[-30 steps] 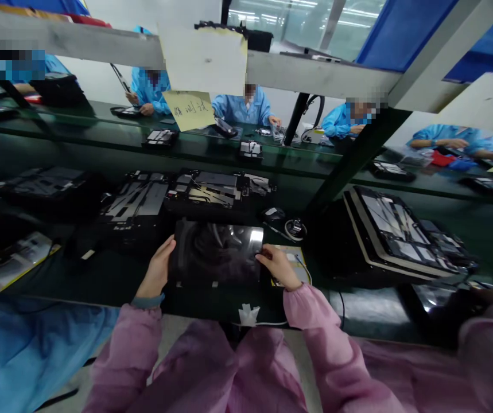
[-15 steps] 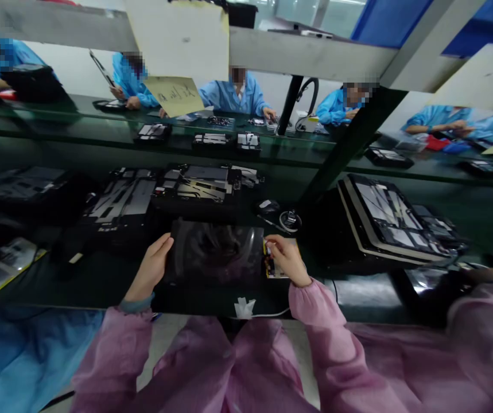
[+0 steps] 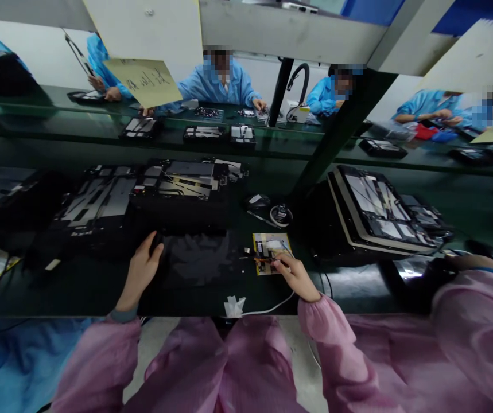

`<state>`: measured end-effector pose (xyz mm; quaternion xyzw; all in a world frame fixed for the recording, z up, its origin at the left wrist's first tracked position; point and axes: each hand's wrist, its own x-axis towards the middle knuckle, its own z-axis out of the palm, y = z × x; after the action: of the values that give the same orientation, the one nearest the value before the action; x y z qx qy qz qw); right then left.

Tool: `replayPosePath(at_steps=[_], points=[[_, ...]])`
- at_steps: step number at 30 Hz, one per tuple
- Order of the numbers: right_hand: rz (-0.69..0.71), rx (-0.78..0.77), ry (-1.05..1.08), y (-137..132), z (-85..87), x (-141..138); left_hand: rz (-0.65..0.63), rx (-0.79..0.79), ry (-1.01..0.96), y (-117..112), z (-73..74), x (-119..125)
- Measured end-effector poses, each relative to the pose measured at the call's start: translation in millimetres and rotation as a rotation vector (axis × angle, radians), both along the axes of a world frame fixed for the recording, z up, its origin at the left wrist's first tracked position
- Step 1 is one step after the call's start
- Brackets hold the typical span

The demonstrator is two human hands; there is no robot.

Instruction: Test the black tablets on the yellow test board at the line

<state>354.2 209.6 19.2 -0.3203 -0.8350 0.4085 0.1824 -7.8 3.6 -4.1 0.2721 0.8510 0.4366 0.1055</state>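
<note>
A dark tablet-like panel (image 3: 198,258) lies on the bench in front of me, its surface dull with faint reflections. My left hand (image 3: 140,269) is at its left edge, thumb near the rim; the other fingers are partly hidden. My right hand (image 3: 293,275) pinches a thin dark tool (image 3: 267,260), perhaps tweezers, whose tip points left. Beneath the tool is a small circuit board with orange strips, resting on a yellow-edged card (image 3: 286,236). Small loose parts (image 3: 246,252) sit between panel and card.
Stacked device housings (image 3: 177,178) stand behind the panel, and a taller stack (image 3: 379,201) at right. A mouse (image 3: 257,201) and coiled cable (image 3: 280,215) lie behind the card. White tape (image 3: 234,307) marks the front edge. Co-workers in blue sit opposite; a pink sleeve is at right.
My right hand has left the panel's right side and moved right, now over the card with the thin tool. The panel looks lower and flatter. The view has shifted slightly.
</note>
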Motion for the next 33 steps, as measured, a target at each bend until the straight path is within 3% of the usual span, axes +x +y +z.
replayPosePath(at_steps=[3,6,9,11,14,17,24,28,33], points=[[0.055,-0.019,-0.013,2,7.1,-6,-0.096,0.036,0.247,11,29.3,40],[0.104,-0.045,-0.023,3,14.2,-8,-0.473,-0.005,0.239,39,53.7,108],[0.147,-0.078,0.004,3,19.7,-2,-0.836,-0.073,0.224,80,61.5,172],[0.172,-0.119,0.032,3,22.1,4,-0.92,-0.157,0.24,101,58.8,195],[0.167,-0.153,0.068,2,22.4,14,-0.949,-0.254,0.245,116,51.9,202],[0.161,-0.115,0.044,2,19.7,16,-0.935,-0.272,0.257,114,50.8,198],[0.198,0.108,0.049,-2,16.3,3,-0.921,-0.322,0.385,111,59.8,216],[0.217,0.246,0.017,-8,10.6,1,-0.959,-0.371,0.341,113,50.2,215],[0.233,0.279,-0.004,-14,2.3,2,-1.016,-0.349,0.217,110,38.2,210]])
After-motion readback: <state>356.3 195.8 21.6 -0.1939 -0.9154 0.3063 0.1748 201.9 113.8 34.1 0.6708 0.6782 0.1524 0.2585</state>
